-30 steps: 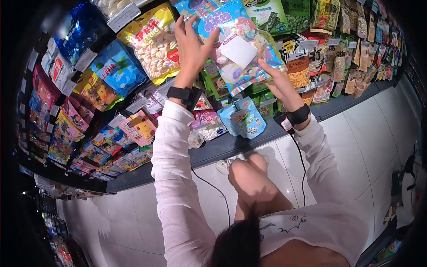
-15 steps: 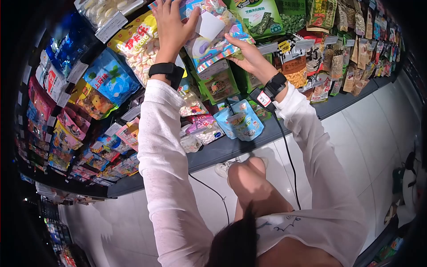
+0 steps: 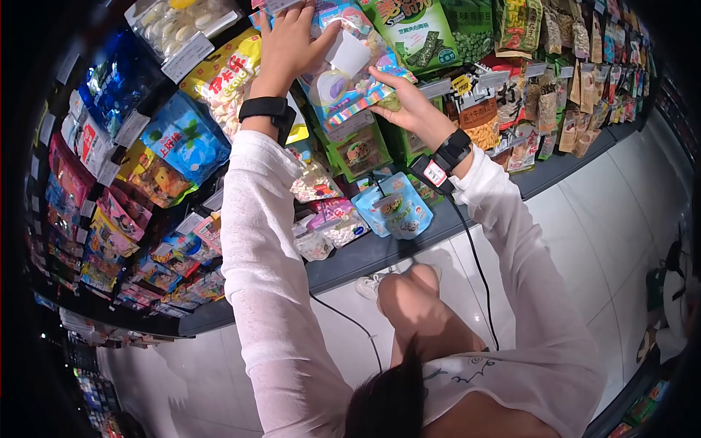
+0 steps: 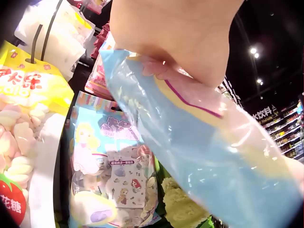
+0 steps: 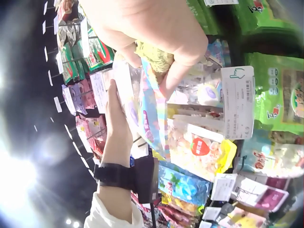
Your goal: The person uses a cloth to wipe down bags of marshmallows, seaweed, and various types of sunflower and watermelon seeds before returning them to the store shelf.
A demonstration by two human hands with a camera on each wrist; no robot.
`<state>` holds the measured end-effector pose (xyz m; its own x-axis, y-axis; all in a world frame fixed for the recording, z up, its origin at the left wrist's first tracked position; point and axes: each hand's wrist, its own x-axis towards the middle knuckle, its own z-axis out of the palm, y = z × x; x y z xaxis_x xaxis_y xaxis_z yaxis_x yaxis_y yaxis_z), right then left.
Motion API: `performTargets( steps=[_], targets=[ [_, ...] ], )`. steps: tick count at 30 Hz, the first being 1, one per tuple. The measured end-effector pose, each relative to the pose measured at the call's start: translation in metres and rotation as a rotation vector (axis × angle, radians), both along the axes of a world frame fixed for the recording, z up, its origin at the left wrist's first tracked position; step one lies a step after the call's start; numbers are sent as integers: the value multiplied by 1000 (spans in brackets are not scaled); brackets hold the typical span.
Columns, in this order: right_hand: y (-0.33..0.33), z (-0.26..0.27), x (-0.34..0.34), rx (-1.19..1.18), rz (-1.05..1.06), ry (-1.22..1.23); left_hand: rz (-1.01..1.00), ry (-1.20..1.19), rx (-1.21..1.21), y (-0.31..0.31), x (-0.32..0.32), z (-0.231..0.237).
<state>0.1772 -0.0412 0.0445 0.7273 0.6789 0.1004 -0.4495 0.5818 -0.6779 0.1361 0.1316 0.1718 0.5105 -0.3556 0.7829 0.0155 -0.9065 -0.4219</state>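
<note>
A blue and pink candy bag (image 3: 336, 91) with a white square patch (image 3: 348, 53) is held up at the shelf. My left hand (image 3: 283, 47) grips its upper left side, thumb spread across the front; in the left wrist view the palm (image 4: 178, 35) covers part of the bag (image 4: 190, 137). My right hand (image 3: 412, 108) holds the lower right corner, and in the right wrist view this hand (image 5: 152, 26) pinches the bag's edge (image 5: 152, 111) beside a yellow-green crinkled thing (image 5: 154, 57). A similar bag (image 4: 114, 166) hangs behind.
Yellow marshmallow bags (image 3: 226, 84) hang to the left and green snack packs (image 3: 416, 33) to the right. A light-blue pouch (image 3: 398, 208) hangs low, above the dark shelf edge (image 3: 339, 259). Price tags (image 3: 188, 57) stick out, and a black cable (image 3: 478, 270) trails from my right wrist.
Both hands have moved up and left with the candy bag since one second ago, closer to the shelf's upper rows. Over the last half second they have shifted only slightly.
</note>
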Motion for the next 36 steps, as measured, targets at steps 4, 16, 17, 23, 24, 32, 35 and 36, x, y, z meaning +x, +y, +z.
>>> performTargets(
  steps=[4,16,17,23,24,32,35,36],
  targets=[
    [2,8,0,-42,6,-59,-34,-22,-42,15,6,-7],
    [-18,-17,16,-230,-31,-71,-31,52,-208,19,31,-37],
    [-28,-20,12,-216,-55,-88,-3,69,-193,23,36,-40],
    [-83,-41,3,-223,-18,-139,136,52,-361,28,57,-59],
    [-93,-42,-3,-233,-14,-142,167,-6,-349,24,59,-63],
    [-162,-39,-54,-343,-94,-167,212,82,-282,-11,21,-97],
    [-173,-53,-61,-179,-113,-55,99,94,-248,-11,-17,-111],
    [-175,-56,-67,-136,-127,-22,10,89,-379,-7,-24,-114]
  ],
)
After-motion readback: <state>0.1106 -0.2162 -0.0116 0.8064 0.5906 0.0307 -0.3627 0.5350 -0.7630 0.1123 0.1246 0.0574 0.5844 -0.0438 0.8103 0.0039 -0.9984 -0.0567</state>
